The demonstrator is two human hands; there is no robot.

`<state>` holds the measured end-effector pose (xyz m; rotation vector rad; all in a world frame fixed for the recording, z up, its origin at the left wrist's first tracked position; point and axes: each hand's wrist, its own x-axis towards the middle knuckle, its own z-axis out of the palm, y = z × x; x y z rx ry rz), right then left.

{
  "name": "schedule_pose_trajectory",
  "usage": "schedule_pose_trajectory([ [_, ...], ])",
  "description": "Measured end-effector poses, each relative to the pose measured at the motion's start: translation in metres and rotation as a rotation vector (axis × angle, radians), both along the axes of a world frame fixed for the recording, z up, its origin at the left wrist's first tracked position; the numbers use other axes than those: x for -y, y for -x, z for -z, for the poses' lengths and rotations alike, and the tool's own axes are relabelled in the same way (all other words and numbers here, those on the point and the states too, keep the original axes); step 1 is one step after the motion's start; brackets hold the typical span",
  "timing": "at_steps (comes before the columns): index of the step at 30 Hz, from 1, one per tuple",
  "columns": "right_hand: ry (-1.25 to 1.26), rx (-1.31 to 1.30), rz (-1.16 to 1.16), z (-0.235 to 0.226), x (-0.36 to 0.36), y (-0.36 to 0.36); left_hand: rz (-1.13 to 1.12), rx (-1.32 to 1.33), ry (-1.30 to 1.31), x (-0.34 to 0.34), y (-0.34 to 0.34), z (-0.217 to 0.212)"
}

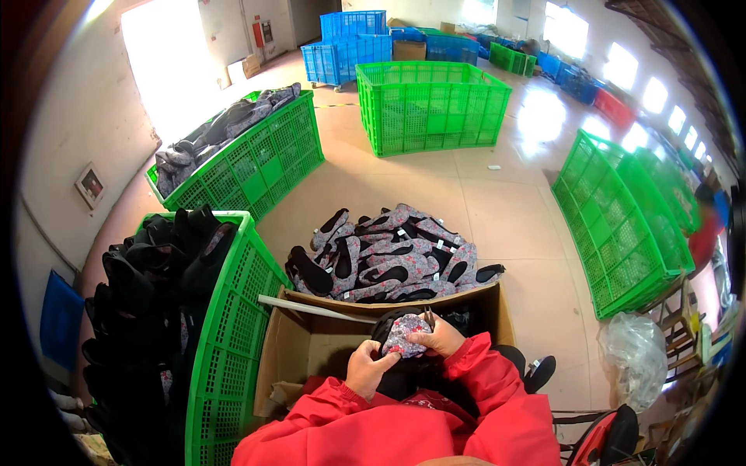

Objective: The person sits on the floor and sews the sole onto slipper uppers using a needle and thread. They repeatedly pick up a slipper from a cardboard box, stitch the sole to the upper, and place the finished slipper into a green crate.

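Observation:
A grey cloth slipper (405, 337) with a red floral print is held up between my two hands, over the open cardboard box. My left hand (367, 371) pinches its near left edge between thumb and fingers. On the other side, my right hand (440, 339) grips the slipper with the thumb on top. From that same hand stick up the dark pointed tips of a small metal tool, which look like thread snips (429, 315). Just past the box lies a heap of similar floral slippers (396, 260) with black parts and small white tags.
The cardboard box (273, 349) stands at my lap, a pale strip (315, 308) across its corner. To the left, a green crate (221, 342) is piled with black slippers (167, 268). Other green crates (435, 109) stand ahead and right, near a clear plastic bag (633, 357).

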<state>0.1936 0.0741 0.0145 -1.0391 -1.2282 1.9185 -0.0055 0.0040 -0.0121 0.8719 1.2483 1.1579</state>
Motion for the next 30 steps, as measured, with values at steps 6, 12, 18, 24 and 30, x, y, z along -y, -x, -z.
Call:
schedule_pose_trajectory([
  [6,0.031,0.105,-0.169,-0.007,-0.010,-0.014,-0.011,-0.553,-0.324,0.001,0.003,0.012],
  [12,-0.024,0.147,-0.069,0.003,-0.003,-0.006,-0.114,-0.624,-0.392,-0.005,0.002,0.028],
  [18,-0.146,0.306,0.136,0.020,0.011,0.015,-0.145,-0.689,-0.414,-0.008,0.003,0.023],
  [24,-0.234,0.420,0.369,0.023,0.043,0.044,-0.156,-0.894,-0.549,-0.011,0.002,0.007],
  [30,-0.327,0.524,0.469,0.039,0.045,0.054,-0.025,-0.996,-0.678,-0.006,-0.003,-0.004],
])
